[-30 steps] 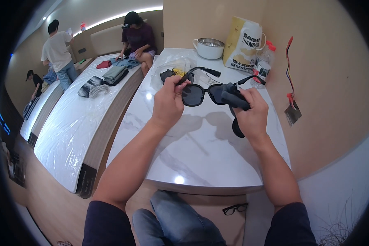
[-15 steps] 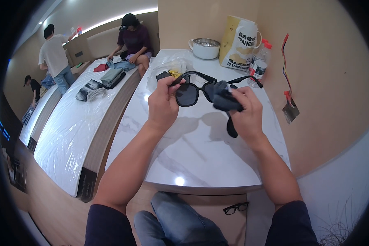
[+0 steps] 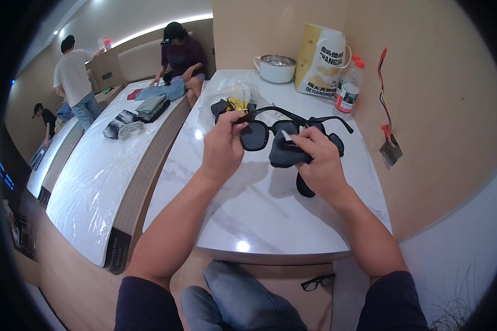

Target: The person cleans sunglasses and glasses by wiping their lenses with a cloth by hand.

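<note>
My left hand [image 3: 223, 146] pinches a pair of black sunglasses [image 3: 254, 137] at the hinge beside one dark lens. The glasses are held above the white marbled tabletop, their temples pointing away from me. In my right hand [image 3: 323, 165] is a bunched dark grey cloth [image 3: 284, 156] with a small white tag, pressed over the other lens and largely hiding it. A dark rounded piece [image 3: 305, 185] shows below my right hand; what it belongs to is hidden.
On the table [image 3: 248, 220] are a crumpled clear plastic bag [image 3: 209, 102] with dark and yellow items, a white metal-lined bowl [image 3: 276, 70], a yellow-and-white bag [image 3: 320, 60] and bottles [image 3: 348, 91]. Another pair of glasses [image 3: 317, 282] lies below the table edge. People handle clothes by plastic-covered beds [image 3: 94, 187].
My right hand and the cloth have shifted left and down, farther across the lens. The sunglasses have moved slightly lower. On the bed, a seated person's hands have moved over the clothes.
</note>
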Demonstrator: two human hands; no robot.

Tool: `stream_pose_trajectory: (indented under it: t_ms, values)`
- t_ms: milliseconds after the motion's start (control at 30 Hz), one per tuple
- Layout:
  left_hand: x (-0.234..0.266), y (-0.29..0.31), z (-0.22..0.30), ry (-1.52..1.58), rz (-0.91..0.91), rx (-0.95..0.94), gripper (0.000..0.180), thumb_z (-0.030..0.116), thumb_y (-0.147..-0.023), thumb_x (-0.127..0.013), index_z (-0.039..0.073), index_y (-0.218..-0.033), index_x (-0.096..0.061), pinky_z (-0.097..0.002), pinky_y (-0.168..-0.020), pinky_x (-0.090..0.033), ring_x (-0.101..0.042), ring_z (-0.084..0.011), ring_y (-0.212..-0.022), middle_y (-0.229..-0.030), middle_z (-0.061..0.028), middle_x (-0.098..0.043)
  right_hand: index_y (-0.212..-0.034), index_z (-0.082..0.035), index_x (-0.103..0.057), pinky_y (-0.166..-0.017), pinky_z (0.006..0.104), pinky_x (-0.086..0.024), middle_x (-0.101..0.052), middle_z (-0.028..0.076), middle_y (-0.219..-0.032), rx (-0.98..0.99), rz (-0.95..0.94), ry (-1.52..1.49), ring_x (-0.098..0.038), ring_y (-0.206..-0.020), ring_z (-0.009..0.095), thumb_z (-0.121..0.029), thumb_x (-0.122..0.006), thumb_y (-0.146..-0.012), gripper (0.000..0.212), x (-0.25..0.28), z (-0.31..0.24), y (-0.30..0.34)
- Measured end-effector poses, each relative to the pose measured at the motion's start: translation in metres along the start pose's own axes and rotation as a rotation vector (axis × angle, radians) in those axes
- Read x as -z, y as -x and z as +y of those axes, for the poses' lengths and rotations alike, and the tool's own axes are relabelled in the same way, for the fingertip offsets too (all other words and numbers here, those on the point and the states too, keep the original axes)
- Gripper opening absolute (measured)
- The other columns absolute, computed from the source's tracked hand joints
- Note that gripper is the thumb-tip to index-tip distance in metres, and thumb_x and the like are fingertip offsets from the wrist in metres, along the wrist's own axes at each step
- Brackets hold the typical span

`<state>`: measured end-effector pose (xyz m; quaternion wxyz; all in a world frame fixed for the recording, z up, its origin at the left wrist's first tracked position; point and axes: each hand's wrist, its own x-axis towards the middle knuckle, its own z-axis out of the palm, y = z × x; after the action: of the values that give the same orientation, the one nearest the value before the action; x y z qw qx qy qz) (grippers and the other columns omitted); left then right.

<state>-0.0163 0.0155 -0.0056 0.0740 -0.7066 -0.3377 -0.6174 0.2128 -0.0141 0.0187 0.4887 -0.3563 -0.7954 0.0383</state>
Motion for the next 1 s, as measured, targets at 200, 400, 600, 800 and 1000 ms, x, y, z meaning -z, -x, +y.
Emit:
stream_pose_trajectory:
  t_ms: [200,400,600,800,1000]
  values:
    - [-0.003,-0.002,0.011,0.040,0.020,0.007,0.011,-0.006,-0.101,-0.048,-0.002,-0.111,-0.051,-0.0284,-0.080,-0.056,-0.073,-0.0213,-0.088,-0.099,-0.0156,-0.075,-0.108,0.002,-0.069,-0.071,0.0391,-0.052,-0.064,0.013,-0.096,-0.061,0.135,0.135,-0.065,-0.080,0.033,0.006,-0.072,-0.069,0.039,0.008,0.008,-0.005]
    - [-0.002,0.000,0.003,0.014,0.023,-0.009,0.010,-0.006,-0.101,-0.048,-0.003,-0.110,-0.050,-0.0279,-0.080,-0.055,-0.072,-0.0200,-0.087,-0.099,-0.0155,-0.075,-0.110,0.003,-0.067,-0.075,0.0394,-0.053,-0.063,0.013,-0.101,0.015,0.041,0.011,-0.065,-0.085,0.034,0.008,-0.071,-0.069,0.041,-0.001,-0.001,0.000]
    - [-0.001,-0.004,0.011,0.049,0.031,-0.011,0.011,-0.007,-0.101,-0.047,-0.003,-0.111,-0.050,-0.0281,-0.080,-0.055,-0.072,-0.0205,-0.087,-0.098,-0.0153,-0.074,-0.111,0.002,-0.066,-0.076,0.0399,-0.053,-0.063,0.014,-0.104,-0.018,0.132,0.147,-0.065,-0.088,0.035,0.009,-0.066,-0.071,0.041,0.007,0.001,-0.007]
    - [0.003,-0.005,0.004,0.007,0.038,-0.010,0.010,-0.006,-0.101,-0.047,-0.002,-0.109,-0.051,-0.0285,-0.080,-0.055,-0.072,-0.0205,-0.088,-0.099,-0.0150,-0.074,-0.108,0.001,-0.066,-0.080,0.0387,-0.054,-0.065,0.013,-0.109,0.063,-0.060,0.035,-0.066,-0.094,0.035,0.008,-0.065,-0.071,0.038,0.001,-0.008,-0.003]
    - [-0.001,-0.003,0.010,0.055,0.033,0.009,0.010,-0.006,-0.101,-0.047,-0.002,-0.108,-0.051,-0.0281,-0.080,-0.055,-0.071,-0.0201,-0.087,-0.098,-0.0143,-0.074,-0.111,0.004,-0.063,-0.085,0.0417,-0.053,-0.065,0.018,-0.111,0.003,0.104,0.062,-0.064,-0.099,0.039,0.009,-0.065,-0.070,0.041,0.005,0.005,-0.006]
